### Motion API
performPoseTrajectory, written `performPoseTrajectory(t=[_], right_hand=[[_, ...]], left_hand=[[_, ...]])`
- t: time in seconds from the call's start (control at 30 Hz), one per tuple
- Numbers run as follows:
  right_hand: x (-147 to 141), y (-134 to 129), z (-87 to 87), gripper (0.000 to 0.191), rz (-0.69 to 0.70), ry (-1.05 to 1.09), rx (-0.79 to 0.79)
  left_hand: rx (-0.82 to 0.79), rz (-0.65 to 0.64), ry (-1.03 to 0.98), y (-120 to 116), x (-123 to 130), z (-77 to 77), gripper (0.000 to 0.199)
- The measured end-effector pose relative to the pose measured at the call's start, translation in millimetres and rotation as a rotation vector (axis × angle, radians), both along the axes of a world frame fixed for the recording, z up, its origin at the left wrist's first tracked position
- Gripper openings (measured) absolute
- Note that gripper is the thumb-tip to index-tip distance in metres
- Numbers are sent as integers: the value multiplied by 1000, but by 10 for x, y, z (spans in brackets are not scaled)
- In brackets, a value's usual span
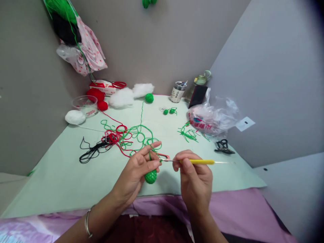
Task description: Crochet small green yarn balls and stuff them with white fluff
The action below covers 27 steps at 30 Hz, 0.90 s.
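Note:
My left hand [138,172] pinches a small green crocheted piece [151,176], which hangs below the thumb, with green yarn looped over the raised index finger. In my right hand [196,179] is a crochet hook with a yellow handle [205,162], held between thumb and fingers. The hook's metal tip points left and meets the green stitches at my left fingertips. Behind my left hand, loose green yarn [140,136] runs across the table. A red-orange tool [165,157] lies partly hidden behind the hook.
Tangled red yarn [121,129] and black yarn [92,152] lie left. Behind them are white stuffing [122,98], a clear tub [88,109] and a green ball [149,98]. A pen can [178,92], plastic bag [210,118] and black clip [224,147] stand or lie right.

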State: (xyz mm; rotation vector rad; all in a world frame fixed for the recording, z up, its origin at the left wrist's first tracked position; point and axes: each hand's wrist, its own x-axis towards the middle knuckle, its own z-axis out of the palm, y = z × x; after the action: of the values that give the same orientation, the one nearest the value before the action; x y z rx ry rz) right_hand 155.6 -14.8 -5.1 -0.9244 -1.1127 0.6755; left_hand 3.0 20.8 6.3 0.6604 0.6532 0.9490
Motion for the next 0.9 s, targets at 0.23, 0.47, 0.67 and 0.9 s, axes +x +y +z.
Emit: performPoseTrajectory(t=[0.23,0.47,0.67,0.9], right_hand=[[-115,30,-35,26,8,-282,31],[26,-25,-31,29,-105,-430,154],[-37,36,43,18,100,-8,-38],[64,193,-56,29,209,-367,-115]], left_hand=[[71,101,93,-91,105,-47,68],[-103,-36,-84,7,42,-55,51],[70,97,24,-13,65,-17,30],[-67,74,-94,47,-66,-93,22]])
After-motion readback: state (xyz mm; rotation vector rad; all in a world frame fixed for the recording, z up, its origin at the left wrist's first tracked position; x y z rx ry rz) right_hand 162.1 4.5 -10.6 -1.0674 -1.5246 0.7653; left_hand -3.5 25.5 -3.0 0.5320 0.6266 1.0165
